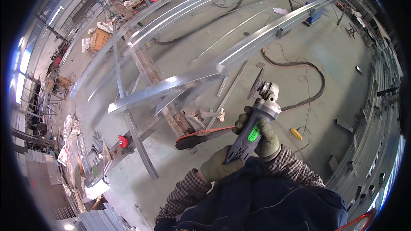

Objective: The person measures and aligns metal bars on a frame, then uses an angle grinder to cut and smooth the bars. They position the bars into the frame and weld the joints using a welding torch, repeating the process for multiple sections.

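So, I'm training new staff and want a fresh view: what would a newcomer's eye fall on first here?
First, the gray grinder with its bright green label, right of center, gripped by the left fingers at its rear and the right fingers farther forward. Next, the long shiny metal beams across the upper half. A small red object stands out lower left.

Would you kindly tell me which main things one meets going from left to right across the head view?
Brown boxy carton, small red rounded object, grey angle grinder held by the olive-gloved left hand and olive-gloved right hand, small yellow oblong object, blue boxy object.
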{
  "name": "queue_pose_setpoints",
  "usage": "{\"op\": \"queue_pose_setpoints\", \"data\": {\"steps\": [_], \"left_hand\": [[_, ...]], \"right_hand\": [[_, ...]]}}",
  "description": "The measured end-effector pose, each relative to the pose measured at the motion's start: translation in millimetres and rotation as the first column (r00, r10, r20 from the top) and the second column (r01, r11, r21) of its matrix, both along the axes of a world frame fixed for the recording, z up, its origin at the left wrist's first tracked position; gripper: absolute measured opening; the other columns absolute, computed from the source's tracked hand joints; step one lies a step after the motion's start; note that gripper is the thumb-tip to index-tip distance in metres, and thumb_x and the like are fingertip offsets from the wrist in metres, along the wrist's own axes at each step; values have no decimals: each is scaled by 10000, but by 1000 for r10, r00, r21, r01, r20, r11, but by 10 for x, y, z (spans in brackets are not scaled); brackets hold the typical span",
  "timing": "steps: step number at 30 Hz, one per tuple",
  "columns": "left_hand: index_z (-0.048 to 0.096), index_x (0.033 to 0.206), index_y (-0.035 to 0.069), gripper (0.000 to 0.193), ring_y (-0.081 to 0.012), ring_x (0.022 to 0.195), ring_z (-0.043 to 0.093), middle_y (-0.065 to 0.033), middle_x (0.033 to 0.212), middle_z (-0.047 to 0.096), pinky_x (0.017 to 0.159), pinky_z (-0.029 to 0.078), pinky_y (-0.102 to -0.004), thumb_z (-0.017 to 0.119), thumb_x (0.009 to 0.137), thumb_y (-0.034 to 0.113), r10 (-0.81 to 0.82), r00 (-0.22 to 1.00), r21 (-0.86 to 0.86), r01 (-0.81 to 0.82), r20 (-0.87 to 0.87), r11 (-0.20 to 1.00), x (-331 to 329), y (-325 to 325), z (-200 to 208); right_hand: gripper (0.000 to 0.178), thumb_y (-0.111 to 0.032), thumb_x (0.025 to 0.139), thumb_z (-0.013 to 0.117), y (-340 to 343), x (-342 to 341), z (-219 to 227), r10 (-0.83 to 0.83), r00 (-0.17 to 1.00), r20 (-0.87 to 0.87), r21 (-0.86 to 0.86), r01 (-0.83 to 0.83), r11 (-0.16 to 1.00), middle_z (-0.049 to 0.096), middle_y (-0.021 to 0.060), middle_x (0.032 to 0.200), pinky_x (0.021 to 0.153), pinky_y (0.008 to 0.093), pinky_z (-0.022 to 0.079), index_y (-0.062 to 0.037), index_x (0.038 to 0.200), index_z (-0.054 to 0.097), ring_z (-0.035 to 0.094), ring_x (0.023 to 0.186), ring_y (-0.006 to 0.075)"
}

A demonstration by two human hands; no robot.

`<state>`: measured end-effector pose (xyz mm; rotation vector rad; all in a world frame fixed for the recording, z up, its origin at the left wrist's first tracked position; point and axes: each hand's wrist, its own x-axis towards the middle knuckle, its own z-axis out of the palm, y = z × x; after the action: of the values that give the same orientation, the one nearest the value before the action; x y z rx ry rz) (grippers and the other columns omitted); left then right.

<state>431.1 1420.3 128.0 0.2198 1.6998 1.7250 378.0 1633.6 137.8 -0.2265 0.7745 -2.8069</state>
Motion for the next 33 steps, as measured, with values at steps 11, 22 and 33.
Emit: {"op": "queue_pose_setpoints", "data": {"steps": [11,22,33], "left_hand": [[460,1582,6,748,-133,951,678,-97,1166,734,820,577,-296,798,1039,395,-244,958,43,240,152,970,-579,179,37],[460,1601,64,730,-102,776,609,-62,1149,679,644,475,-290,771,962,228,-40,973,-75,59,229,995,-821,913,-183],[613,1539,87,912,-389,1325,646,-202,1382,703,1170,500,-510,989,782,430,-301,582,-639,-554,-756,534,-2123,-175,262]], "right_hand": [[506,-365,1027,774,199,-472,-373,36,933,358,-129,12,992,676,104,1111,909,458,613,-32,1362,592,687,1006,268],[503,-315,997,810,769,-1158,-644,186,848,496,-173,-114,978,682,92,1089,877,441,618,-51,1368,595,699,955,259],[468,-273,977,836,875,-1286,-713,205,781,589,-59,-211,976,713,98,1058,838,412,630,-52,1330,625,719,916,256]]}}
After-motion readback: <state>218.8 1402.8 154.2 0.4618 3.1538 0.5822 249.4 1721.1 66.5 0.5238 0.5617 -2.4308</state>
